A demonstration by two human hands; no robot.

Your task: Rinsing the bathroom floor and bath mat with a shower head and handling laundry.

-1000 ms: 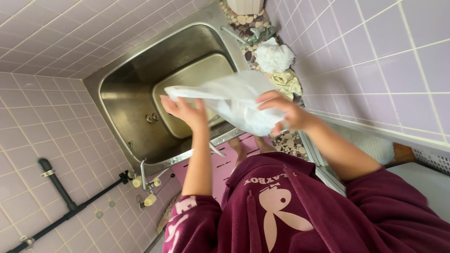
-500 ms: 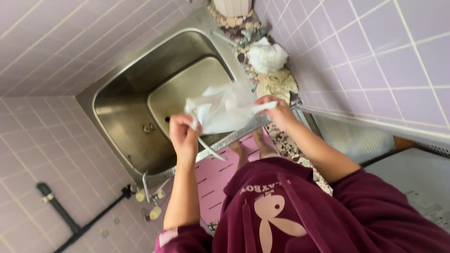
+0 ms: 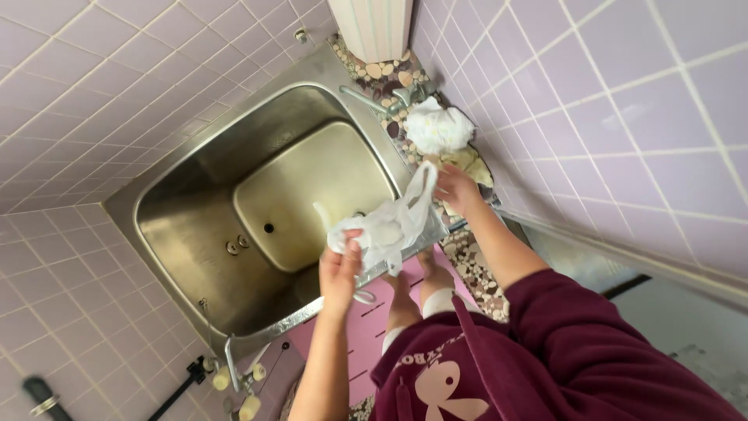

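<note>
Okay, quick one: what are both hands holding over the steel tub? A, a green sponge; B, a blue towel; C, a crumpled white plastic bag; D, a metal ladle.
C: the left hand and the right hand both grip a crumpled white plastic bag stretched between them above the edge of the steel tub.

Your left hand [image 3: 340, 269] and right hand [image 3: 456, 189] grip a white plastic bag [image 3: 389, 222] above the steel tub [image 3: 195, 226] rim.
</note>
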